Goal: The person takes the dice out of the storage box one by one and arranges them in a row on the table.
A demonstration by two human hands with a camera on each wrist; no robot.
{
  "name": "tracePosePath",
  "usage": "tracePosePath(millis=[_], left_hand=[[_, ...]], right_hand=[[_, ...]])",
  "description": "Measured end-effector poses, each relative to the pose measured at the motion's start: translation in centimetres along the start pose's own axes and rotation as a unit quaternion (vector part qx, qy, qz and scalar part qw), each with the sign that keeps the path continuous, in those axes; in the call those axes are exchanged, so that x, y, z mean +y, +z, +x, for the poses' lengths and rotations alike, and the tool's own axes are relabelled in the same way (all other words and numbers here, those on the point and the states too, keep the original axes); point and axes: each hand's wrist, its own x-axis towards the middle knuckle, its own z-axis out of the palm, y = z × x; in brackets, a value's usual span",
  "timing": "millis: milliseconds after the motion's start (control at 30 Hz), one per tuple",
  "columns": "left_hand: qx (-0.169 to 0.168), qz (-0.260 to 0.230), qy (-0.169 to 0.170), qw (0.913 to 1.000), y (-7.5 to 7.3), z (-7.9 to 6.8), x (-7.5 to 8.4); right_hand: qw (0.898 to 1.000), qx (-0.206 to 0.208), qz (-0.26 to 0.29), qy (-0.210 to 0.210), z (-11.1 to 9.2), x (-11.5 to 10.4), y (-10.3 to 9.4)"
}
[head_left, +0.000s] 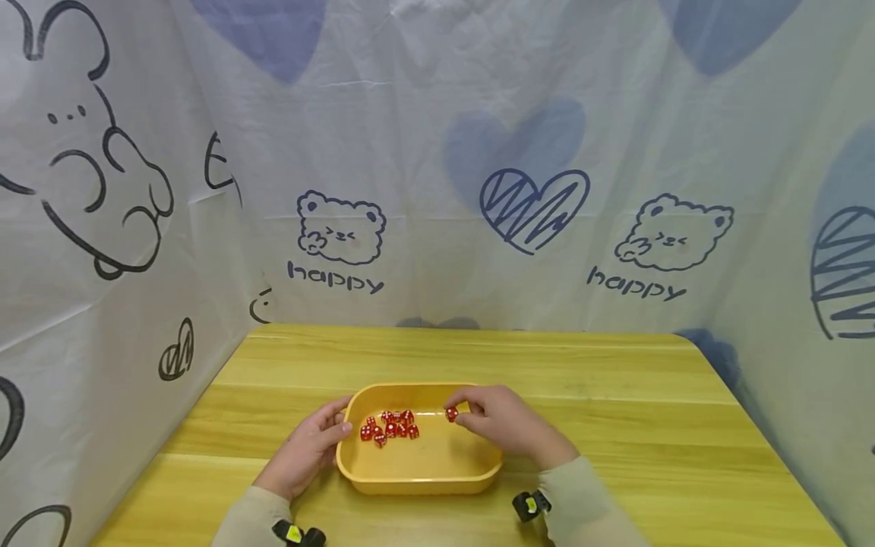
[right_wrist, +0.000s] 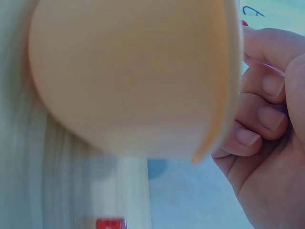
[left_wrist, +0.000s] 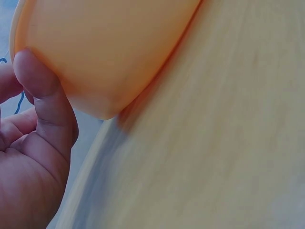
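Observation:
A yellow plastic tray (head_left: 420, 485) with rounded corners is on the table, several red dice (head_left: 391, 430) with white pips grouped in its left part. My left hand (head_left: 307, 448) grips the tray's left rim; in the left wrist view its thumb (left_wrist: 40, 76) lies on the tray's outer wall (left_wrist: 109, 52). Over the tray's right side my right hand (head_left: 506, 422) pinches one red die (head_left: 451, 414) between thumb and index finger. From the right wrist, the tray wall (right_wrist: 128, 81) hides most of that die, and the other fingers are curled.
The tray stands on a yellow wood-grain table (head_left: 615, 395). Another red die (right_wrist: 111, 223) shows at the bottom edge of the right wrist view, outside the tray. White curtains (head_left: 424, 152) printed with hearts and bears enclose the back and sides.

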Motion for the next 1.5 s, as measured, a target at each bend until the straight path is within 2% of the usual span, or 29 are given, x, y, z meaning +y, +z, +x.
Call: tracePosePath(millis=[500, 900, 1167, 1500], left_hand=[[-0.006, 0.005, -0.003, 1.0000, 0.4, -0.1, 0.3], [-0.008, 0.000, -0.008, 0.9999, 0.5, 0.0, 0.4], [-0.008, -0.002, -0.010, 0.9999, 0.4, 0.0, 0.4], [-0.004, -0.004, -0.014, 0.9999, 0.4, -0.3, 0.5]], right_hand=[[0.999, 0.031, -0.017, 0.042, -3.2, 3.8, -2.5], [0.994, 0.054, -0.024, 0.091, -6.0, 6.9, -4.7], [0.991, 0.068, -0.005, 0.117, -7.1, 8.8, -5.0], [0.987, 0.071, -0.002, 0.143, -7.4, 10.5, -4.7]])
